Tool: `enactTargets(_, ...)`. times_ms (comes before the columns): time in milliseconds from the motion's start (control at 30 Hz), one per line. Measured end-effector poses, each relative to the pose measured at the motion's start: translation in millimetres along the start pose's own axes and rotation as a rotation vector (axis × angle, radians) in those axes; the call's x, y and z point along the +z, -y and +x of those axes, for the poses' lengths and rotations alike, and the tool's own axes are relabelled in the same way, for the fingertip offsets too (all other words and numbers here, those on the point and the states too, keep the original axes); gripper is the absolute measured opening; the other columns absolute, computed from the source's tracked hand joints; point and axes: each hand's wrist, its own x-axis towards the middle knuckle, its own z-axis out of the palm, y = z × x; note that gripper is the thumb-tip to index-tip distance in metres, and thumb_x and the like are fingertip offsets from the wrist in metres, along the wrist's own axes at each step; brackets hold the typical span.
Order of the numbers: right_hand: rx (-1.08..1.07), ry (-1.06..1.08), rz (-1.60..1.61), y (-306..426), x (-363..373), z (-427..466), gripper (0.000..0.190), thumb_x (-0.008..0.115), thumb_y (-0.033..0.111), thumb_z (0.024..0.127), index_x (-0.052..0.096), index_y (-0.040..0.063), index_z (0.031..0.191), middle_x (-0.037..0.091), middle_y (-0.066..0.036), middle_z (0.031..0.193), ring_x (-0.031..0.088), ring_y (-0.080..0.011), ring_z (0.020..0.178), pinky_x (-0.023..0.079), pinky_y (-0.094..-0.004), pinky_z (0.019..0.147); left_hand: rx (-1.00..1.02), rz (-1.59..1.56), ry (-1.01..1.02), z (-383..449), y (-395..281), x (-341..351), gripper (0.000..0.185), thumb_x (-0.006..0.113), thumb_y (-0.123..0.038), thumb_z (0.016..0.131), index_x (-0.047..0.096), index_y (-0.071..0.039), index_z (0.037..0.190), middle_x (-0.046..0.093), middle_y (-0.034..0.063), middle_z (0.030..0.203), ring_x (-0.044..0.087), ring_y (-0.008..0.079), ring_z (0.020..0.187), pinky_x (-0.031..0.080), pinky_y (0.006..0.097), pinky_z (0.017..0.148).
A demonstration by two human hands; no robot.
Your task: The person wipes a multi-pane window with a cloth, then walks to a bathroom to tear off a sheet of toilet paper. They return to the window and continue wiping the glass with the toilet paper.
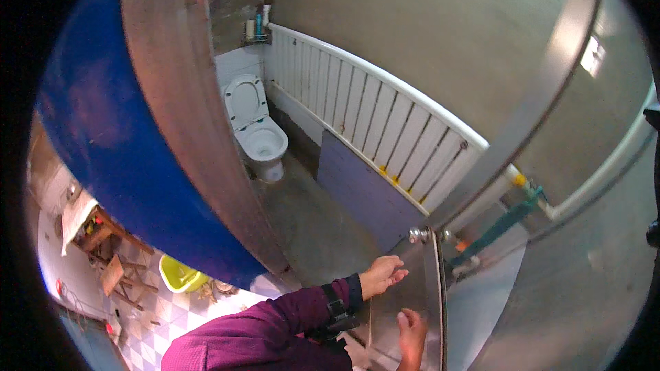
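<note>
My left hand (384, 276) reaches out from a purple sleeve with a black strap around it. Its fingers are a little apart and hold nothing that I can see. Just beyond them is a round metal doorknob (416, 235), fixed near the metal edge of a door (441, 293). Lower down, close to that edge, my right hand (412, 334) has its thumb and fingers bent. Whether the right hand touches the door is unclear. Past the doorway a white toilet (264, 140) stands with its lid raised.
A white radiator (371, 113) runs along the wall, with a bluish-grey board (356, 185) leaning below it. Bottles stand on a corner shelf (256, 38). Left of the blue panel (149, 165) are a yellow-green basin (180, 275), a wooden stool (112, 274) and a table (105, 221).
</note>
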Motion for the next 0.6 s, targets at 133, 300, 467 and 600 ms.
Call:
enactTargets(133,-0.293,0.163,-0.028,14.0,35.4,64.4,0.036,0.071,0.028,0.104,0.071,-0.002,0.122,0.074,-0.012,0.103,0.072,-0.0214,0.088,0.059,-0.0361,0.08,0.069,-0.106,0.071,48.8,-56.3,1.0,0.011,0.064,-0.006,0.101,0.059,-0.004,0.111,0.062,0.0119,0.109,0.074,0.0286,0.094,0.061,0.0308,0.062)
enactTargets(300,-0.346,0.366,-0.106,50.6,65.3,173.2,0.044,0.072,0.031,0.105,0.068,0.002,0.138,0.075,-0.011,0.121,0.07,-0.0224,0.112,0.056,-0.0367,0.097,0.14,-0.278,0.045,109.2,-134.1,-24.3,0.014,0.069,-0.008,0.099,0.06,-0.003,0.11,0.062,0.0127,0.111,0.072,0.0329,0.102,0.059,0.0319,0.067)
enactTargets(467,-0.13,0.566,0.163,150.6,118.7,257.6,0.037,0.076,0.021,0.101,0.07,-0.004,0.127,0.077,-0.011,0.109,0.074,-0.0174,0.096,0.058,-0.0322,0.089,0.332,-0.449,0.092,104.8,-242.2,-91.5,0.023,0.072,-0.014,0.102,0.067,0.0,0.12,0.067,0.0128,0.124,0.069,0.0299,0.106,0.058,0.0319,0.076)
enactTargets(600,-0.184,0.748,0.148,238.0,208.1,269.2,0.036,0.074,0.021,0.103,0.069,-0.006,0.127,0.076,-0.011,0.106,0.074,-0.018,0.094,0.058,-0.0328,0.087,0.569,-0.608,0.071,35.0,-312.3,-158.0,0.025,0.072,-0.014,0.102,0.067,0.0,0.123,0.07,0.0121,0.123,0.068,0.0278,0.106,0.058,0.0319,0.08)
